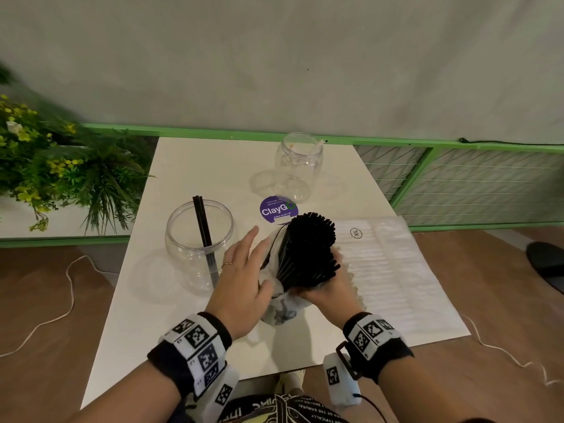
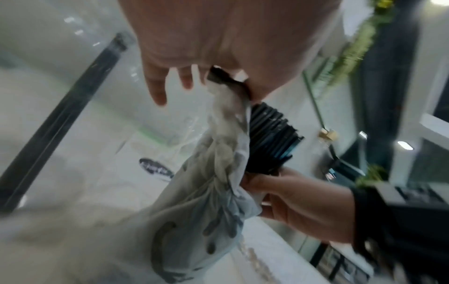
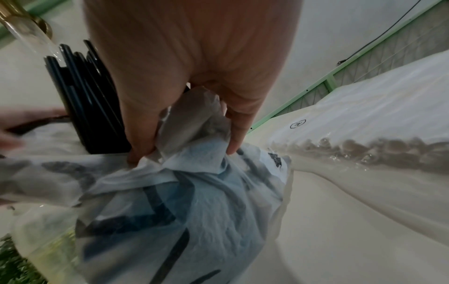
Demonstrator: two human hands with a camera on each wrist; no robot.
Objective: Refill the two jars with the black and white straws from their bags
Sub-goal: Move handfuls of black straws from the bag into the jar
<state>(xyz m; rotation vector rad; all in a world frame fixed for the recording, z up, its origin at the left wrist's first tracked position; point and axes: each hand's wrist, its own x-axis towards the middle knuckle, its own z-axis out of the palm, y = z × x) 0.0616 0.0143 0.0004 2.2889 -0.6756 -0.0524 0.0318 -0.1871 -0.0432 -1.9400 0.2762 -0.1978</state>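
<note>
A fanned bundle of black straws [image 1: 308, 248] [image 2: 269, 138] [image 3: 92, 107] sticks up out of a crumpled white printed bag [image 1: 282, 309] [image 2: 201, 211] [image 3: 194, 201] at the table's middle. My right hand [image 1: 329, 288] [image 3: 194, 76] [image 2: 303, 201] grips the bundle's lower part together with bag folds. My left hand [image 1: 244, 279] [image 2: 206, 38] pinches the bag's upper edge with the thumb, other fingers straight. The near jar [image 1: 189, 254] on the left holds two black straws [image 1: 203, 227] [image 2: 60, 119]. The far jar [image 1: 300, 166] stands behind. A clear bag of white straws [image 1: 393, 270] [image 3: 364, 124] lies at the right.
A purple round sticker [image 1: 278, 209] lies on the white table [image 1: 213, 166] between the jars. A leafy plant [image 1: 61, 166] stands to the left, and a green rail with mesh [image 1: 427, 178] runs behind. White cords [image 1: 70, 288] trail on the floor at both sides.
</note>
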